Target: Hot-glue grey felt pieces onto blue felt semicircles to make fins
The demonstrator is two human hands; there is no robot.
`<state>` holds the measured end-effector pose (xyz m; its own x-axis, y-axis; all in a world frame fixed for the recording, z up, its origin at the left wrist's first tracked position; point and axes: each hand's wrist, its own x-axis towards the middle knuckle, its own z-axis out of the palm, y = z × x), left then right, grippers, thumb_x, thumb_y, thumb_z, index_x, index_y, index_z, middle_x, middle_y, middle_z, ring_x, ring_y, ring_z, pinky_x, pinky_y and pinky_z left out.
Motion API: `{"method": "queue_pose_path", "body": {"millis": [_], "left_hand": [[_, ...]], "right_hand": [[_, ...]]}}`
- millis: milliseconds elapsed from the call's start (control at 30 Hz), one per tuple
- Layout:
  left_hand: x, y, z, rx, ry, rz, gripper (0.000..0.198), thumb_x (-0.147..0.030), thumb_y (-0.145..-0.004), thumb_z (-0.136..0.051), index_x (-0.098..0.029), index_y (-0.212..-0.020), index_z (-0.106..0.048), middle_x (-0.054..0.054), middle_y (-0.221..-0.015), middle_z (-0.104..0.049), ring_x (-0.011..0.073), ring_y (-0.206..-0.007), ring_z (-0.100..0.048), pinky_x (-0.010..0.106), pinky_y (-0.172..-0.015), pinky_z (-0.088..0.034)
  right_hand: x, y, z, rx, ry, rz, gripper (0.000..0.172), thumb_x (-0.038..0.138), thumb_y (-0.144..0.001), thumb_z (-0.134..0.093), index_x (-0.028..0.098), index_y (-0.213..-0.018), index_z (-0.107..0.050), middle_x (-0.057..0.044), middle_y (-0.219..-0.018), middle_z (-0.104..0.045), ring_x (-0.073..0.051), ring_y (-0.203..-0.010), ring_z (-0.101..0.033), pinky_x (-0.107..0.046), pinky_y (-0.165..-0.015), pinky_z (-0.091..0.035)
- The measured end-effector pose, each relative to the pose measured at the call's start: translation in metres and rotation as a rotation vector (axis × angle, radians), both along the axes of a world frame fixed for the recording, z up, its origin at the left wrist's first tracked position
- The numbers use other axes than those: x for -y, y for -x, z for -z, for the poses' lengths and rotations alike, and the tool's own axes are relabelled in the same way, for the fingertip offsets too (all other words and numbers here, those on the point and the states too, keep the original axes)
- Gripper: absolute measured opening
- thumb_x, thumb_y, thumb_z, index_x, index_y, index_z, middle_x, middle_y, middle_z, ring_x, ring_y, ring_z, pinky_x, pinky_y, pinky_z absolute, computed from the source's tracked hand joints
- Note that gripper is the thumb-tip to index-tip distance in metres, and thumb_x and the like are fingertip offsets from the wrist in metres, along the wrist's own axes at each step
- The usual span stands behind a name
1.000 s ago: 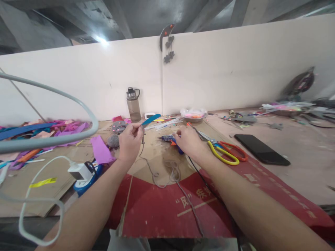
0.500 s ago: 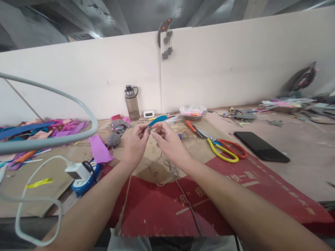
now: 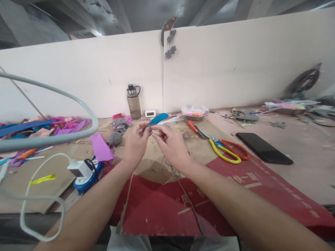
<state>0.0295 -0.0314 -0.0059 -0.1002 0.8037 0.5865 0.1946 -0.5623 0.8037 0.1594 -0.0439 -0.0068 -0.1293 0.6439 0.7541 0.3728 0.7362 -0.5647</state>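
My left hand (image 3: 136,142) is closed in a pinch on a small dark grey piece (image 3: 150,128), too small and blurred to name. My right hand (image 3: 172,146) meets it from the other side, fingers bent and tips touching the left fingertips; what they pinch is hidden. Below the right hand, thin grey yarn (image 3: 175,171) lies in loose loops on the cardboard (image 3: 151,167), and a strand runs down over the red printed part (image 3: 162,205) to the front edge. Left of the hands sit a grey yarn ball (image 3: 114,138) and a grey piece with pink dots (image 3: 120,124).
Scissors (image 3: 227,150) with red and yellow handles and a black phone (image 3: 264,148) lie to the right. A bottle (image 3: 134,104), a small white clock (image 3: 150,113) and a bowl (image 3: 195,116) stand behind. At left are a blue power strip (image 3: 87,183), a grey hose (image 3: 89,115) and felt scraps (image 3: 70,127).
My right fingers have shifted, the index finger now reaching straighter toward the left fingertips. The yarn loops are drawn closer under the right hand. The view has shifted slightly.
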Motion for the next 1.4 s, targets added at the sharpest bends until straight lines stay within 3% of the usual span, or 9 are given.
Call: {"method": "queue_pose_path", "body": {"millis": [167,400,567,1000,1400], "left_hand": [[0.0,-0.004,0.004,0.056,0.006,0.053,0.016,-0.026,-0.079,-0.058,-0.019,-0.093,-0.061,0.004,-0.092,-0.068,0.0168,-0.084,-0.065,0.035,-0.08,-0.054],[0.004,-0.008,0.004,0.188,0.08,0.186,0.018,-0.029,-0.078,-0.061,-0.018,-0.092,-0.06,0.005,-0.096,-0.067,0.0173,-0.088,-0.065,0.038,-0.083,-0.054],[0.003,-0.009,0.006,0.303,0.133,0.261,0.018,-0.027,-0.075,-0.063,-0.017,-0.089,-0.061,0.004,-0.092,-0.067,0.0168,-0.085,-0.065,0.04,-0.083,-0.054],[0.002,-0.01,0.004,0.399,0.149,0.226,0.015,-0.027,-0.071,-0.068,-0.016,-0.08,-0.062,0.001,-0.078,-0.066,0.0134,-0.076,-0.064,0.038,-0.082,-0.054],[0.003,-0.007,0.0,0.465,0.177,0.173,0.013,-0.025,-0.069,-0.068,-0.016,-0.076,-0.061,0.0,-0.081,-0.065,0.014,-0.079,-0.064,0.039,-0.081,-0.054]], "right_hand": [[-0.007,-0.001,-0.002,-0.155,0.128,0.066,0.009,0.024,-0.078,-0.058,0.018,-0.079,-0.064,0.001,-0.066,-0.051,-0.012,-0.063,-0.046,-0.026,-0.062,-0.036],[-0.017,-0.002,0.001,-0.401,0.357,-0.131,0.016,0.031,-0.075,-0.057,0.016,-0.072,-0.063,0.0,-0.068,-0.06,-0.012,-0.064,-0.049,-0.026,-0.064,-0.039],[-0.021,-0.002,0.003,-0.484,0.464,-0.175,0.017,0.033,-0.071,-0.061,0.017,-0.067,-0.062,0.001,-0.065,-0.059,-0.011,-0.061,-0.048,-0.026,-0.061,-0.04],[-0.019,-0.004,0.003,-0.386,0.421,-0.125,0.019,0.035,-0.072,-0.059,0.016,-0.071,-0.064,0.0,-0.067,-0.06,-0.012,-0.063,-0.049,-0.027,-0.063,-0.039],[-0.013,-0.009,-0.001,-0.365,0.359,-0.01,0.016,0.031,-0.075,-0.056,0.016,-0.071,-0.06,0.0,-0.065,-0.056,-0.012,-0.06,-0.045,-0.027,-0.059,-0.037]]}}
